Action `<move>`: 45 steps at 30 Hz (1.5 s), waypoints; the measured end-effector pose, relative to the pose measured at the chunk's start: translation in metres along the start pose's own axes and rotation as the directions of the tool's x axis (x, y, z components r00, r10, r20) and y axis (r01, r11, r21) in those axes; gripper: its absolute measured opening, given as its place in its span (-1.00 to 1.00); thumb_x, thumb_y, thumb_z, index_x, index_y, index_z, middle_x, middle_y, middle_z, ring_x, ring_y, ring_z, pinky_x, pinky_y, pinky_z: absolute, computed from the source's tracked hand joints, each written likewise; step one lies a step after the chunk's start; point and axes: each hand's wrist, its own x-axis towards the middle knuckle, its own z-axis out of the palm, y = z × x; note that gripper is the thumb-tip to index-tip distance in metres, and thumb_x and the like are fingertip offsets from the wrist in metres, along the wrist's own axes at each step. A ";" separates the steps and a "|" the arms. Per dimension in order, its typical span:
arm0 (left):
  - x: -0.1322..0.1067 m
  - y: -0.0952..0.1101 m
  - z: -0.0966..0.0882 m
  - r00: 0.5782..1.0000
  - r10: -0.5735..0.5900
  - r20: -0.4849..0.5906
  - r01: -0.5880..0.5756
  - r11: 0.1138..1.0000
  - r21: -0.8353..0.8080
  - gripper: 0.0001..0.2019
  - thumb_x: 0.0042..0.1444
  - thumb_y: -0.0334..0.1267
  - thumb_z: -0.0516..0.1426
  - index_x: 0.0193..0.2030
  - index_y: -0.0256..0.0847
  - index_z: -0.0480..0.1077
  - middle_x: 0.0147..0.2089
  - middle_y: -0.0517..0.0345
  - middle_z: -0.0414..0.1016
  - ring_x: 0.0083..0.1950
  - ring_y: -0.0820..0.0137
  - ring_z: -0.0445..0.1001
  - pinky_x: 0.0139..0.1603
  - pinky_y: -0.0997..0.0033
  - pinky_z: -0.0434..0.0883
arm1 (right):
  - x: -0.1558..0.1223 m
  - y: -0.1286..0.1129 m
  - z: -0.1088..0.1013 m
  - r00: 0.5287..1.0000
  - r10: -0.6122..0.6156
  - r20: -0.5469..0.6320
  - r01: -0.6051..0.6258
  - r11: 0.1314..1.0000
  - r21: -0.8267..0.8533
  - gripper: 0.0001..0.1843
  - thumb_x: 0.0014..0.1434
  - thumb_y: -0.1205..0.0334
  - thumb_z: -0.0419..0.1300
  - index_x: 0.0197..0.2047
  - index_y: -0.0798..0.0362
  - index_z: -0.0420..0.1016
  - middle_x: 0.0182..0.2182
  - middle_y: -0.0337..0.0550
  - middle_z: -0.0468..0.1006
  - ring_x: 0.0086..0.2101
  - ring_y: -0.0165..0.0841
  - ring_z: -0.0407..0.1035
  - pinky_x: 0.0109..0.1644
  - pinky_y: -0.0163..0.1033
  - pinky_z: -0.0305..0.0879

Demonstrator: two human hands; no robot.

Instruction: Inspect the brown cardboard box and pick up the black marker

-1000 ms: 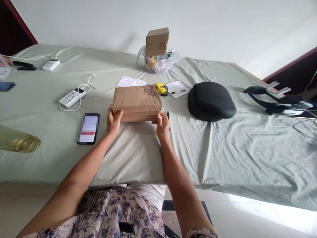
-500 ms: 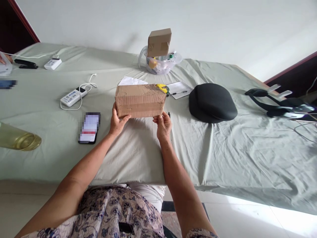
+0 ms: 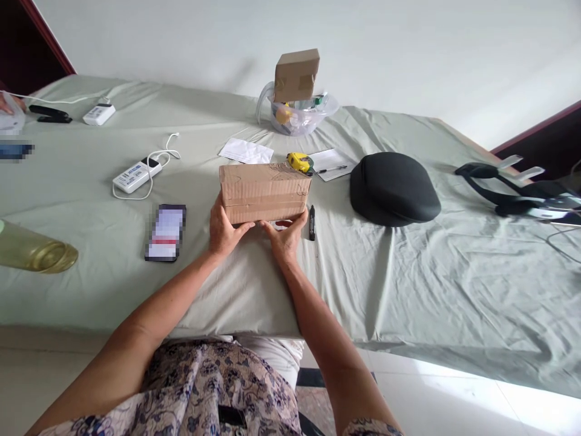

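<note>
A brown cardboard box (image 3: pixel 267 191) with tape along its front and dark scribbles on top is held between my two hands in the middle of the table. My left hand (image 3: pixel 223 233) grips its left end, thumb along the lower front edge. On the right, my right hand (image 3: pixel 285 237) holds the lower right part, its thumb also at the bottom edge; most of its fingers are hidden under or behind the box. A black marker (image 3: pixel 311 223) lies just right of that hand. Behind the box sit a yellow tape measure (image 3: pixel 299 161) and a folded white paper (image 3: pixel 246 150).
A smartphone (image 3: pixel 166 233), a white power strip (image 3: pixel 137 174) and a yellowish bottle (image 3: pixel 40 251) are left. A black case (image 3: pixel 394 189) and a head strap (image 3: pixel 485 188) lie right. Farther back, a plastic basket (image 3: pixel 299 124) bears another carton (image 3: pixel 296 75). A pen (image 3: pixel 333 169) rests on paper.
The box has come slightly nearer and lower, uncovering the tape measure and paper behind. My right hand has shifted left along the bottom edge, exposing the marker.
</note>
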 end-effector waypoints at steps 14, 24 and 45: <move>0.008 -0.008 -0.006 0.990 -0.144 0.001 0.144 0.988 -0.057 0.14 -0.14 -0.04 0.53 0.51 -0.12 0.04 0.48 -0.29 0.26 0.48 -0.09 0.31 0.47 -0.06 0.31 | 0.017 0.002 -0.016 0.999 -0.048 0.026 0.045 0.993 0.106 -0.46 0.21 -0.14 0.19 0.14 -0.02 0.33 -0.33 -0.27 0.57 -0.39 -0.37 0.47 -0.23 -0.21 0.39; 0.009 -0.013 -0.009 0.996 -0.087 -0.019 0.085 0.994 -0.061 0.09 -0.05 0.38 0.37 0.49 -0.14 0.10 0.42 -0.30 0.31 0.47 -0.07 0.30 0.45 -0.03 0.30 | 0.023 -0.008 -0.027 0.996 -0.072 -0.049 0.080 0.978 0.194 -0.52 0.30 -0.22 0.10 -0.01 -0.01 0.51 -0.39 -0.29 0.53 -0.47 -0.46 0.38 -0.29 -0.27 0.36; 0.016 -0.010 -0.018 0.990 0.022 -0.136 -0.029 0.998 -0.050 -0.21 0.29 0.40 0.02 0.34 -0.27 0.33 0.20 -0.26 0.53 0.16 0.11 0.54 0.21 0.14 0.46 | 0.024 -0.008 -0.030 0.957 -0.222 -0.186 0.253 0.953 0.164 -0.42 0.26 -0.38 0.10 -0.18 0.02 0.43 -0.31 -0.19 0.45 -0.29 -0.34 0.35 -0.16 -0.20 0.33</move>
